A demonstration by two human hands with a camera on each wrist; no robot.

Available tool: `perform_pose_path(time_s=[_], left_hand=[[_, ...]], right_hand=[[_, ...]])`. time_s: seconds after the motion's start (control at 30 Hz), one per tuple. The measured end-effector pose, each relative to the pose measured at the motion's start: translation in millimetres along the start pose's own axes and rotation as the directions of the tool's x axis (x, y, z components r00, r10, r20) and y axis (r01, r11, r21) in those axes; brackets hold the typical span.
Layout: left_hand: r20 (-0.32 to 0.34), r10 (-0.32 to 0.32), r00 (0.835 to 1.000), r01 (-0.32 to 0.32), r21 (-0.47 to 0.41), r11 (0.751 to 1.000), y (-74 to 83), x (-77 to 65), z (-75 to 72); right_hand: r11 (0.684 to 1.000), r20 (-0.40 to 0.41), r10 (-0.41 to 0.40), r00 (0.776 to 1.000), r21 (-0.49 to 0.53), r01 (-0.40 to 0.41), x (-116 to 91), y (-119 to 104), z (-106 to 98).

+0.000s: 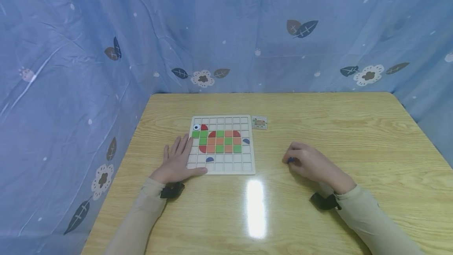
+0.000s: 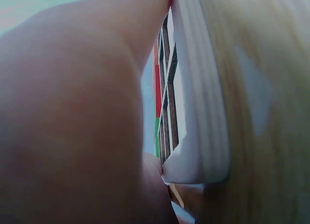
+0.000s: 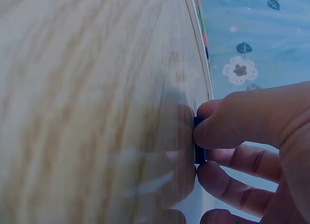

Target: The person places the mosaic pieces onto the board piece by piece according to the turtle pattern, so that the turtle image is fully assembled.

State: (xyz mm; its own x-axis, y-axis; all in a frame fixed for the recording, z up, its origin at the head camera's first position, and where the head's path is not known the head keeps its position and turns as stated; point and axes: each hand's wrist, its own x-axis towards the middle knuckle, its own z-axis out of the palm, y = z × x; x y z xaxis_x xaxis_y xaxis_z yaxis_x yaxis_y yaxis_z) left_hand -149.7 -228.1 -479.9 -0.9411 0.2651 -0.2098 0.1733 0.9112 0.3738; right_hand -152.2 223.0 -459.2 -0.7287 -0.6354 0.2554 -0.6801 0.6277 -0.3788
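Note:
A white gridded puzzle board (image 1: 231,167) lies on the table, bearing red, orange and green tiles (image 1: 220,141), a round eye piece (image 1: 196,127) and two blue half-round pieces, one at the right (image 1: 245,141) and one lower down (image 1: 210,159). My left hand (image 1: 177,162) rests spread on the board's left edge, thumb along its lower corner. To the right of the board, just above the table, my right hand (image 1: 309,162) pinches a small blue piece (image 3: 199,141) between thumb and fingers. Most of that piece is hidden by the fingertips.
A small picture card (image 1: 260,122) lies against the board's upper right corner. Blue patterned curtains (image 1: 255,30) hang behind and to the left of the wooden table (image 1: 283,215). A bright light reflection falls on the tabletop in front of the board.

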Motion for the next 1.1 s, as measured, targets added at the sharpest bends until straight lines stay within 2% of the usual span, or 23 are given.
perform_pose_path(time_s=[0.7,1.1], left_hand=[[0.004,-0.002,1.0,0.002,-0.008,1.0,0.0,-1.9,-1.1],[-0.001,-0.002,1.0,0.002,-0.015,1.0,4.2,-2.6,-3.0]], right_hand=[[0.999,0.03,0.041,0.999,-0.008,-0.041,2,-4,3],[1.0,0.028,0.01,1.0,0.006,-0.01,27,-23,6]])
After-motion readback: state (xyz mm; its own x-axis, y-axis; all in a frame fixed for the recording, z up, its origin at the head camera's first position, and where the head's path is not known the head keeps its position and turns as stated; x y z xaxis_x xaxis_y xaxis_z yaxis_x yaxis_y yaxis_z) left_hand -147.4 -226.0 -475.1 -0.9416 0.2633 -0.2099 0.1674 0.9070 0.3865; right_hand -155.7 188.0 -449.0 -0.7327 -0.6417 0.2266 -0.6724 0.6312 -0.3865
